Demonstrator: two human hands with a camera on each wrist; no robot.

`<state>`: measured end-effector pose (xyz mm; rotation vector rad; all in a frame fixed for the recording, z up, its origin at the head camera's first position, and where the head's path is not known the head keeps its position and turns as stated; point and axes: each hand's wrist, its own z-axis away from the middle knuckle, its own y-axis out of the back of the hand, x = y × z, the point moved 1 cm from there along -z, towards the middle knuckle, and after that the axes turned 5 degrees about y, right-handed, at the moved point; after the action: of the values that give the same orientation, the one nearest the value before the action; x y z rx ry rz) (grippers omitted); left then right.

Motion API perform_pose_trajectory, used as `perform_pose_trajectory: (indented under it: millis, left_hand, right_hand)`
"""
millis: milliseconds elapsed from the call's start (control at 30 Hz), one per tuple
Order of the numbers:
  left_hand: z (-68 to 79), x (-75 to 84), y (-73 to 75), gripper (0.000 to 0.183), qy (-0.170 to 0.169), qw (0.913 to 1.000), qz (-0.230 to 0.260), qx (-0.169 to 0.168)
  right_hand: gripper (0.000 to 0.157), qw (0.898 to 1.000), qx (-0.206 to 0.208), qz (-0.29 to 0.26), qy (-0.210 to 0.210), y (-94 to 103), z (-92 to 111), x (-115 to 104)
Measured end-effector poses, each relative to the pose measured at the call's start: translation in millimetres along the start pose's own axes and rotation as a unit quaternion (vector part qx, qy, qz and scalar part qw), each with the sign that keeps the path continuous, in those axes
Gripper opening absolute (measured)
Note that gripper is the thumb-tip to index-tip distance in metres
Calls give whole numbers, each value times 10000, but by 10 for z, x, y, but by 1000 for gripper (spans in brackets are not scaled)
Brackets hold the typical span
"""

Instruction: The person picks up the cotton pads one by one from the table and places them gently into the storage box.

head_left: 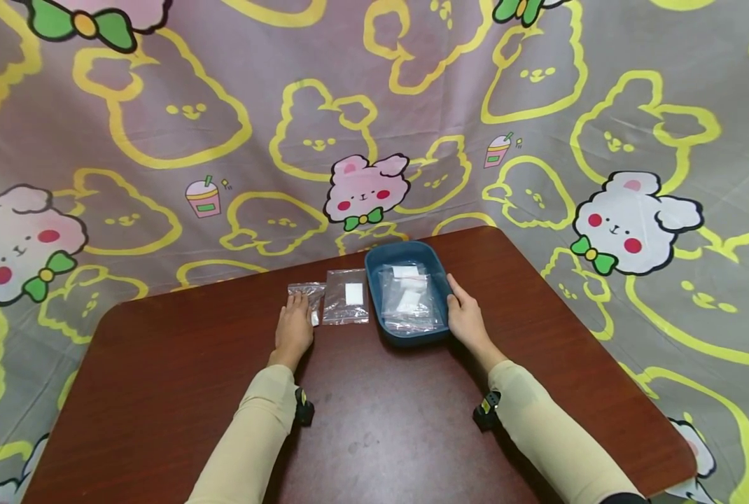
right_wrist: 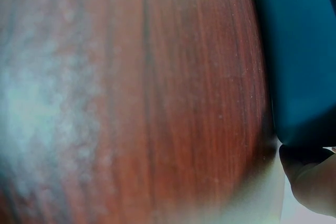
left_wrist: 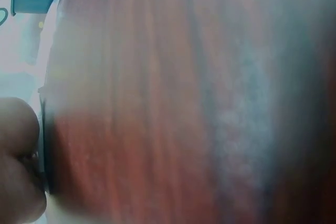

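Note:
My left hand (head_left: 295,325) lies over a small clear zip bag (head_left: 314,295), its fingers stretched out across the bag and hiding much of it. Beside that bag, a second clear zip bag (head_left: 333,301) holds a white square piece (head_left: 354,294). To the right stands a dark blue plastic tub (head_left: 407,340) with several clear bags (head_left: 406,301) of white pieces stacked inside. My right hand (head_left: 467,320) holds the tub's right side, thumb at the rim and fingers along the outer wall. The right wrist view shows the tub's wall (right_wrist: 302,61) with fingers (right_wrist: 315,187) against its end.
All of this is on a brown wood-grain table (head_left: 374,420), toward its far edge. A patterned cloth (head_left: 274,140) with cartoon rabbits hangs behind and around the table. Each wrist wears a small black camera, such as the left camera (head_left: 303,407).

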<state>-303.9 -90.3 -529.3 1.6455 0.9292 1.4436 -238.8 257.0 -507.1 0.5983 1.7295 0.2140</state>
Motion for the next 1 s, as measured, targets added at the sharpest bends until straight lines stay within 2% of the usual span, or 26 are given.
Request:
perform_pose_trajectory:
  millis: [267, 567, 1000]
  left_hand:
    - [-5, -7, 5, 43, -32, 10000, -6, 56]
    - [-1, -30, 15, 43, 50, 10000, 57, -51]
    - [19, -42, 18, 38, 11, 9996, 112, 266]
  right_hand:
    - [50, 10000, -9, -45, -35, 7, 0, -7]
    - [49, 10000, 42, -31, 16, 2, 5, -2]
    - [50, 9999, 23, -120, 29, -2, 17, 6]
